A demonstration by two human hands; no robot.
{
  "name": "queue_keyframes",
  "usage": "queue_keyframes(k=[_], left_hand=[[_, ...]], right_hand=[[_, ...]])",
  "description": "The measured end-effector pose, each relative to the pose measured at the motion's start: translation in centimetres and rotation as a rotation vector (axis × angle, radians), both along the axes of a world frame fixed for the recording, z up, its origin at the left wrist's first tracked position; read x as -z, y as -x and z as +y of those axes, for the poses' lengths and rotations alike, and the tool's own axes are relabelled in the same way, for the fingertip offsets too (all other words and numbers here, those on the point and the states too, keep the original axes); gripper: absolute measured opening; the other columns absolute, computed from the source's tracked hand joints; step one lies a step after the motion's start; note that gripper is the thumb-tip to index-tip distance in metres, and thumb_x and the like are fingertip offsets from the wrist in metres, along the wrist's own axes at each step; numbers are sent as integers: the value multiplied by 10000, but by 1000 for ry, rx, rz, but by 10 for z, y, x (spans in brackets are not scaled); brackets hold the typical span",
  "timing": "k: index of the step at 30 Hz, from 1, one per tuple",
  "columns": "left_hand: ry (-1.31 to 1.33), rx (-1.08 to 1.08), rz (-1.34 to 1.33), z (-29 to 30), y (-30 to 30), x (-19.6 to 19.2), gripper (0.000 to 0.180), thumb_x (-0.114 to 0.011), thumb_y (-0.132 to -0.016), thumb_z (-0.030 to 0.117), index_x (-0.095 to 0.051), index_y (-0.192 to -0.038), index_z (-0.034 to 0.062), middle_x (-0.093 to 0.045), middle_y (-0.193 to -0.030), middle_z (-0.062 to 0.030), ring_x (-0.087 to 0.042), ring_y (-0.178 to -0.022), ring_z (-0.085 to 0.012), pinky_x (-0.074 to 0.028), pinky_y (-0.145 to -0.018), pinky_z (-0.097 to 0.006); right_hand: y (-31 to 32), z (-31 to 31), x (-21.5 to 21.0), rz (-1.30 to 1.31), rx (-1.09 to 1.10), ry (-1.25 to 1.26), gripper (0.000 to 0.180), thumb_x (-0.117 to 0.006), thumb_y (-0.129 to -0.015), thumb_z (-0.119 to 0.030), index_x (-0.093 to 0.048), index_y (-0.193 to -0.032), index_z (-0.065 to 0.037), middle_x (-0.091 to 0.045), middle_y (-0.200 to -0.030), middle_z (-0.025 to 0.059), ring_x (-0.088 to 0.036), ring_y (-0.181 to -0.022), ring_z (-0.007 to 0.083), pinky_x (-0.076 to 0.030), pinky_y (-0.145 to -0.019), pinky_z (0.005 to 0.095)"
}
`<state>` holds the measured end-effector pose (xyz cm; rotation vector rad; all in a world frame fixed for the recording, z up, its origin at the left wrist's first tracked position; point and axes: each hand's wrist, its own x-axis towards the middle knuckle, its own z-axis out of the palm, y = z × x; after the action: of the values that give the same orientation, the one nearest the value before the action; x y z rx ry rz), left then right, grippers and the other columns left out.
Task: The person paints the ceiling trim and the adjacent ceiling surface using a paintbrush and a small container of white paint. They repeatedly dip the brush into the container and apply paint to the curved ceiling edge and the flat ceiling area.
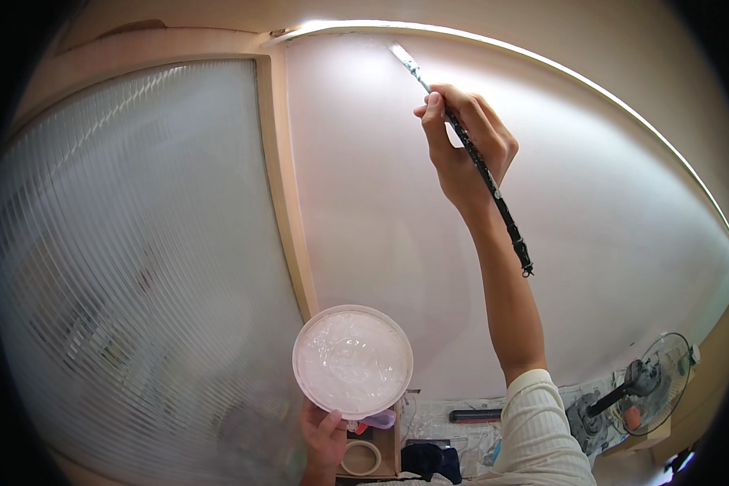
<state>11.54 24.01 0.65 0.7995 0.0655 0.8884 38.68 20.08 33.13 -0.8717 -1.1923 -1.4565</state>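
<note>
High on the white wall [381, 178], my right hand [470, 142] pinches a long, dark, paint-spotted paintbrush [494, 188]. The brush's pale, paint-coated tip is at the wall just under the bright strip along its top edge. Lower down, my left hand [326, 437] grips the near rim of a round white lid [352, 360] and holds it face up. Wet-looking whitish paint coats the lid's inside. Its rim hides part of my left fingers.
Ribbed translucent panel [138, 259] in a wooden frame [287, 202] fills the left. A fan [648, 385] stands at the lower right. Below are an open box [389, 449] holding a tape roll [361, 458], a dark cloth [431, 462] and a black bar-shaped thing [474, 416] on a covered surface.
</note>
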Motion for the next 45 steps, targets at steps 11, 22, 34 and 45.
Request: queue_keyframes(k=[11,22,34,45], left_hand=[[-9,-18,4,-3,0,-7,649,-637,-843,71,-362,-1413,-76,-538,-1338,-200,-587,-1208,-287,-529,-1001,-412],[5,-34,-13,-1,0,-2,650,-640,-843,70,-363,-1412,-76,-536,-1340,-205,-591,-1206,-286,-529,-1010,-410],[23,-19,-4,1,1,1,662,-655,-838,75,-363,-1413,-73,-532,-1344,-203,-589,-1209,-283,-521,-1020,-412],[9,-6,-10,2,1,3,637,-657,-846,80,-380,-1401,-66,-536,-1344,-193,-586,-1212,-276,-519,-1015,-410]], right_hand=[[5,16,-4,2,-4,54,44,-707,-903,-66,-713,-944,-50,-709,-799,50,-749,-744,157,-593,-671,249],[5,14,-4,4,0,33,46,-702,-908,-67,-712,-940,-36,-705,-786,55,-749,-737,159,-581,-657,242],[1,11,-4,-30,5,10,45,-693,-915,-55,-712,-936,-20,-702,-778,64,-747,-726,157,-579,-643,237],[0,7,0,-17,22,-5,50,-689,-920,-58,-707,-936,-15,-703,-776,68,-748,-722,163,-581,-643,238]])
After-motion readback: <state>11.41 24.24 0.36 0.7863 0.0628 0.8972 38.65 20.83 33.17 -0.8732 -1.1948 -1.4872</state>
